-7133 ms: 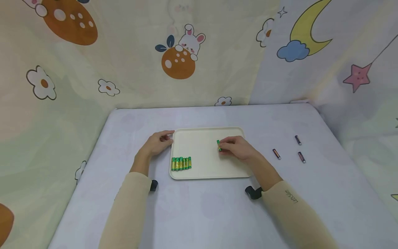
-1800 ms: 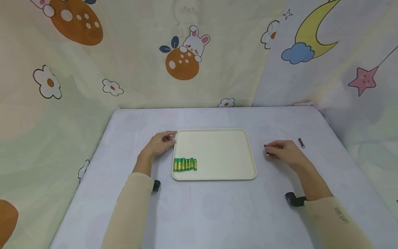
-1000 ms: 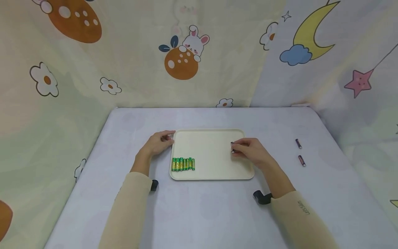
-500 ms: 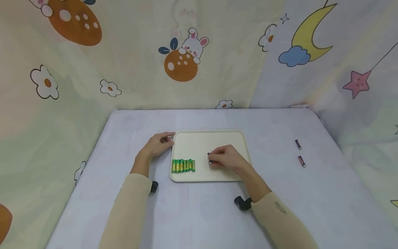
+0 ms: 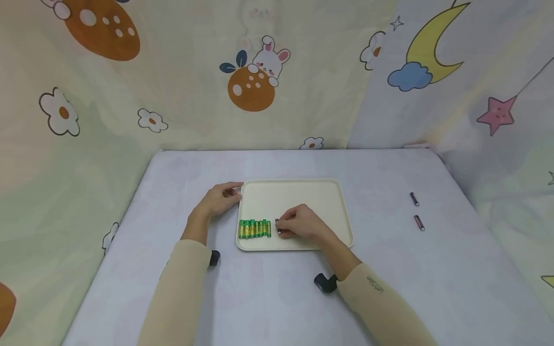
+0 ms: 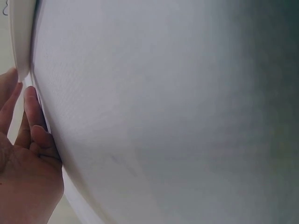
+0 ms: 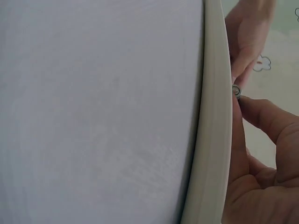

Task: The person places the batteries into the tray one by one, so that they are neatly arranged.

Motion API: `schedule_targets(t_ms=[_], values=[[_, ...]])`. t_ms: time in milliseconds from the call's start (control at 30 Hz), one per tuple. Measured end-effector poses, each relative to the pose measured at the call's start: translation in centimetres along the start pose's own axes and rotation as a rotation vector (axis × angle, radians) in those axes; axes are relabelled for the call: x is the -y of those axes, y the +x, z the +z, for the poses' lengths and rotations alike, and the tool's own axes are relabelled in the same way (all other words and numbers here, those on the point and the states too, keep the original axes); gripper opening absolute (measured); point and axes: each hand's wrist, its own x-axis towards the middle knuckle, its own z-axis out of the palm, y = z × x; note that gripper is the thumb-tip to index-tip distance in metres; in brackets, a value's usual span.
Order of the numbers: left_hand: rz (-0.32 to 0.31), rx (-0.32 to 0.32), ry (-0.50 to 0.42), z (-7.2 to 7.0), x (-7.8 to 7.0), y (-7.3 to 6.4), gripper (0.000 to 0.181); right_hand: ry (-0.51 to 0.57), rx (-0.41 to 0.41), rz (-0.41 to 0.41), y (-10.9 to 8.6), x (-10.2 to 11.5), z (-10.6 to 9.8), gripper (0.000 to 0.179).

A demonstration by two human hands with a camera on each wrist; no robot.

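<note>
A cream tray [image 5: 298,192] lies on the white-covered table. A row of several green-and-gold batteries [image 5: 255,228] sits side by side in its front left corner. My right hand [image 5: 305,223] pinches a dark battery [image 5: 278,226] between thumb and fingers, just right of that row and low over the tray. In the right wrist view, the round end of this battery [image 7: 236,90] shows at the fingertips; the tray rim hides the row. My left hand [image 5: 219,198] rests at the tray's left edge, touching the rim with extended finger and thumb.
Two dark batteries, an upper one [image 5: 414,199] and a lower one [image 5: 419,222], lie apart on the table [image 5: 277,298] to the tray's right. A patterned cloth [image 5: 186,72] hangs behind and along the sides.
A green battery has joined the row. My right hand has taken a dark battery from the table at the right and carried it left over the tray. My left hand stays put.
</note>
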Motion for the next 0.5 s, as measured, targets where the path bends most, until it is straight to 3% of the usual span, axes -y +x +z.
schedule_targets(t_ms=[267, 500], values=[[-0.013, 0.000, 0.004, -0.07, 0.13, -0.01, 0.049, -0.068, -0.024, -0.019, 0.15, 0.37, 0.68, 0.016], [-0.012, -0.006, -0.002, 0.13, 0.27, 0.23, 0.048, -0.069, -0.009, -0.042, -0.31, 0.55, -0.04, 0.014]])
